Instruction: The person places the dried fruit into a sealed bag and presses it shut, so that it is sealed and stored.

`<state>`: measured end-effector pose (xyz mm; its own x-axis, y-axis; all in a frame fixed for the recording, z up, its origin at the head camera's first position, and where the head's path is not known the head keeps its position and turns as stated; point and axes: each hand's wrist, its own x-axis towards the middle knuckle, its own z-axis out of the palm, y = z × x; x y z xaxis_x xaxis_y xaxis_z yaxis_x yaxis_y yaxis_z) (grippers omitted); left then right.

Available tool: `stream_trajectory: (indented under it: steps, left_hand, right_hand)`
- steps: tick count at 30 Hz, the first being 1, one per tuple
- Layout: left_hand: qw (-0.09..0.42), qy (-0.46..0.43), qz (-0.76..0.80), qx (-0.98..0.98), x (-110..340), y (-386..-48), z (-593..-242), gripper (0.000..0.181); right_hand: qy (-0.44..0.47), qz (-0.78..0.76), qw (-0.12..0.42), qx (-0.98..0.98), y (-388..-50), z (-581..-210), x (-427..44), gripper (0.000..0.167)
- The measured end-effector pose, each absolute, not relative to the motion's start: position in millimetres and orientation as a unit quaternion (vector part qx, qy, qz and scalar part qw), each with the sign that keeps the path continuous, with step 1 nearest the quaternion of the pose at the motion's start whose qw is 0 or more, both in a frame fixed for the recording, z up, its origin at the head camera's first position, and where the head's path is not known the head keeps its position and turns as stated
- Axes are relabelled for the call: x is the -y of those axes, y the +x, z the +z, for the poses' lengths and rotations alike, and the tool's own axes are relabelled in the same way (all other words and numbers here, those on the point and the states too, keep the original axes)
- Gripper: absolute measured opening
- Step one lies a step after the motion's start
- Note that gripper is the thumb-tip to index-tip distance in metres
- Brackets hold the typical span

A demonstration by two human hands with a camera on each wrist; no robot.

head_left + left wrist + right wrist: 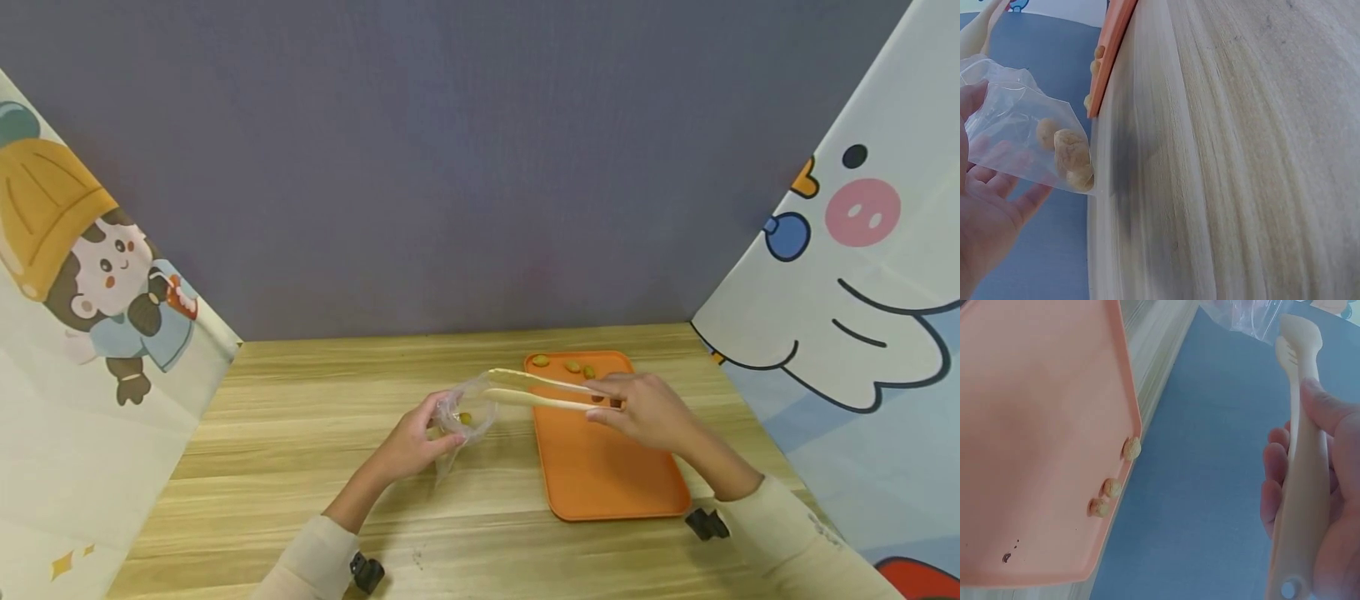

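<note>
So a clear plastic bag [1016,115] is being gripped by the left hand [412,437], just about mid-frame in the head view, with the thumb on one side of the mouth and the fingers on the other. A few small tan lumps [1072,153] are bunched in the bottom corner of the bag, which shows best at the left side of the left wrist view.

A pair of cream tongs [1300,506] is grasped in the right hand [648,408], with the thumb laid along one arm and fingers wrapped round the other side. The tips are pointed leftward in the head view, right by the mouth of the bag. Whether the plastic is actually being touched by them can't really be told from these angles.

Right of centre, an orange tray [615,475] is set on the wood-grain table [300,417], partly covered by the right hand and tongs. Three more lumps [573,367] are spread along its far edge, toward the top of the tray, and a couple of dark specks [1007,557] can be spotted on it at the lower left of the right wrist view.

The whole upper middle is filled by a plain grey panel [450,167], flanked by cartoon-printed walls [862,250].
</note>
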<state>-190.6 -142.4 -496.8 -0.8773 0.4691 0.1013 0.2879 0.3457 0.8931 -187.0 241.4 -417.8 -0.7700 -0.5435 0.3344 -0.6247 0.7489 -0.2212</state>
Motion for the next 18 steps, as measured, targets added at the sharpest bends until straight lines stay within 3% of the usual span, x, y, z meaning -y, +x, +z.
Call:
stream_trajectory:
  steps: [18]
  left_hand:
    - [0.08,0.234,0.518,-0.819,141.5,-191.7,-497.0,0.067]
  right_hand:
    - [0.268,0.149,0.129,0.943,-199.9,-426.7,-270.3,0.045]
